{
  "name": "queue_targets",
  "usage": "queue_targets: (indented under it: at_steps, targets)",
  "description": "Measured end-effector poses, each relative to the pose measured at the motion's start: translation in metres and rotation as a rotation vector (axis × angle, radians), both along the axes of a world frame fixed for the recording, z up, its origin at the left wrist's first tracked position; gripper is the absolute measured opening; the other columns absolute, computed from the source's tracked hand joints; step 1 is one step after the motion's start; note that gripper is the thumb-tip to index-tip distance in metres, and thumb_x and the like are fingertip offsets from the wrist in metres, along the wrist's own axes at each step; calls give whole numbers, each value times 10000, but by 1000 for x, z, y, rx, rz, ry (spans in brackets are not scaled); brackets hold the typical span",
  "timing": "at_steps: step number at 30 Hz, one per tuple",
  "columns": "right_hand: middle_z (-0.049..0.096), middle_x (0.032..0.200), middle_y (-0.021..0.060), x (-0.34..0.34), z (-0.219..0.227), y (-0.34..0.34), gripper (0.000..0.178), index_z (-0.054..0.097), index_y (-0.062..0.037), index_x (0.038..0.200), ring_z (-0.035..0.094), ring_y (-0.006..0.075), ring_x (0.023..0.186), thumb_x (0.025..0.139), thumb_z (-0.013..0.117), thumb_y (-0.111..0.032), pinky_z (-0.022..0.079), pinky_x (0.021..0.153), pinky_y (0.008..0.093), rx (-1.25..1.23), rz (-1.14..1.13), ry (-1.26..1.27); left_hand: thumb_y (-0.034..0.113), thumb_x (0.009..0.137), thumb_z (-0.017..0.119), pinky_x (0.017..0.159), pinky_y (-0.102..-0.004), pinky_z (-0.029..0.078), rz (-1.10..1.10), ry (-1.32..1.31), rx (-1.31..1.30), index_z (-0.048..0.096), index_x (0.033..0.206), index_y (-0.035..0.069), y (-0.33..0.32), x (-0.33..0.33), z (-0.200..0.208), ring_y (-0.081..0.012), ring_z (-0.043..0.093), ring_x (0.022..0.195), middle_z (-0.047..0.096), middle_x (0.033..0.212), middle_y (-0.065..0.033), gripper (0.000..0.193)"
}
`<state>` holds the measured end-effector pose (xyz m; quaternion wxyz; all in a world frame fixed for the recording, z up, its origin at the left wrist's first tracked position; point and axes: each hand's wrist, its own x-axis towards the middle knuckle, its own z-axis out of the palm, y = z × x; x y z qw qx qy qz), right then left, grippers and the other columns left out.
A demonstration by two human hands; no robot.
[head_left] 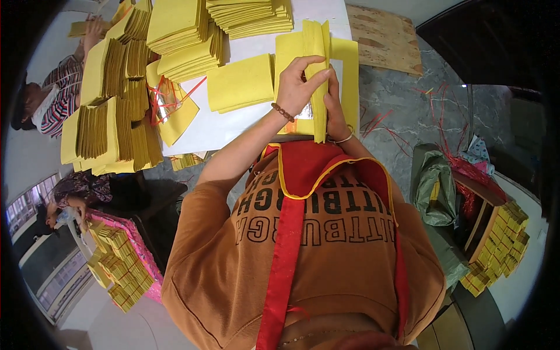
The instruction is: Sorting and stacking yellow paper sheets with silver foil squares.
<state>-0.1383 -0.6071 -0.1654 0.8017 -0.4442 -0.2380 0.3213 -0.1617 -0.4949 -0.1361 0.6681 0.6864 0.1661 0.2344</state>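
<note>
Folded sheaf of rough yellow paper [319,114] clasped between two hands
Standing on its long edge over flat yellow sheets [346,76] on the white counter [198,129], it has the left hand's [295,84] grip closed over its upper edge and the right hand's [336,114] grip holding its right face. It looks light, soft and easily creased; its loose layers may slip, so hold both faces firmly near mid-length.
</note>
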Motion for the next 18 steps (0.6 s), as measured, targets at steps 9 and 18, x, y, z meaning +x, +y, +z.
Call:
queue_targets:
  at_steps: [9,18]
  targets:
    - [113,1440,104,1,0,-1,715,20,-39,1402,150,217,1319,869,421,-297,168,1059,324,-38,-24,-18,224,720,723,530,-216,378,-11,-48,47,625,984,43,1,2,-5,-80,448,611,566,807,-38,335]
    - [126,1437,109,2,4,-2,742,23,-30,1401,135,219,1324,868,428,-349,149,1063,325,-82,-26,-64,207,736,711,526,-208,366,-36,-69,-44,622,990,44,2,3,-10,-68,432,609,556,802,-25,316]
